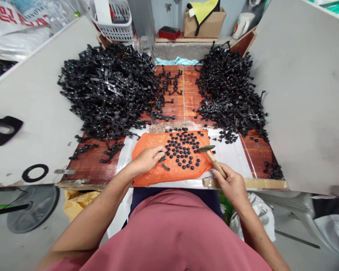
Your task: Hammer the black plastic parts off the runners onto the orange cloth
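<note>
My left hand (150, 159) rests over the left part of an orange cloth-covered pad (147, 143), its fingers pinched on a small black strip-like part (164, 164) with knobbed ends. In my right hand (232, 183) is the wooden handle of a small hammer (216, 163), fingers wrapped round it. The hammer's dark green, flattened head (205, 149) hovers over or touches the pad's right edge; I cannot tell which. Several small round black caps (183, 151) lie spread across the pad between my two hands.
A large heap of black strip parts (110, 86) covers the table's left side. Another black heap (231, 94) lies at the right. Pale boards (302, 94) wall both sides. Behind stand a white basket (115, 30), a cardboard box (206, 24) and a mug (243, 25).
</note>
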A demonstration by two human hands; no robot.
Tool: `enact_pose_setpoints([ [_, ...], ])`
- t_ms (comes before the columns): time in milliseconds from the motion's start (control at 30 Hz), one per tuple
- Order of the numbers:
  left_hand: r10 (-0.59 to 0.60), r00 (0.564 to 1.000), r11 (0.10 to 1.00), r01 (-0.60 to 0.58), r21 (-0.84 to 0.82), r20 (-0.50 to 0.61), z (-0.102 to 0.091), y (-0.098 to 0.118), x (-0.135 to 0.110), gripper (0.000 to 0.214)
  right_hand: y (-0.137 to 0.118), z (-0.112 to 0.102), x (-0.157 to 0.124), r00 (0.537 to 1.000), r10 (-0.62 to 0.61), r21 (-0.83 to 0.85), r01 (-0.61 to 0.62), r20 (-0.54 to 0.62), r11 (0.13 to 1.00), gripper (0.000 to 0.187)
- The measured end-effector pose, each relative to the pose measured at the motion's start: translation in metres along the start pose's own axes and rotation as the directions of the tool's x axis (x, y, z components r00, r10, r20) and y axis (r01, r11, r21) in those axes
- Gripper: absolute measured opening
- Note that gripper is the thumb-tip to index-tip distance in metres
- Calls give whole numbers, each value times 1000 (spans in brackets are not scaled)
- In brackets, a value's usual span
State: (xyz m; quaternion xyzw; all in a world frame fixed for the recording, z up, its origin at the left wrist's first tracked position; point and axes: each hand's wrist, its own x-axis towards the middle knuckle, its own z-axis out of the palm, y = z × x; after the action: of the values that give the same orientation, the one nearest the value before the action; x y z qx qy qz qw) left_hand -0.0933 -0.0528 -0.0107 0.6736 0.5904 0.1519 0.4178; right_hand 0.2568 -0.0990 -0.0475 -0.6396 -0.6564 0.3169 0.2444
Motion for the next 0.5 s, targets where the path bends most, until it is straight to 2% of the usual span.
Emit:
enact_pose_setpoints([
  [167,-11,1000,996,12,-83,22,-1,-3,0,22,3,0,0,1000,-23,-13,23,1,1000,41],
  [367,-34,999,997,33,-72,-7,1,3,-2,21,7,2,0,1000,-2,-19,2,4,1000,41],
  [500,-54,999,982,51,-183,-8,7,4,-9,22,7,3,0,1000,0,-18,0,-7,1000,40],
])
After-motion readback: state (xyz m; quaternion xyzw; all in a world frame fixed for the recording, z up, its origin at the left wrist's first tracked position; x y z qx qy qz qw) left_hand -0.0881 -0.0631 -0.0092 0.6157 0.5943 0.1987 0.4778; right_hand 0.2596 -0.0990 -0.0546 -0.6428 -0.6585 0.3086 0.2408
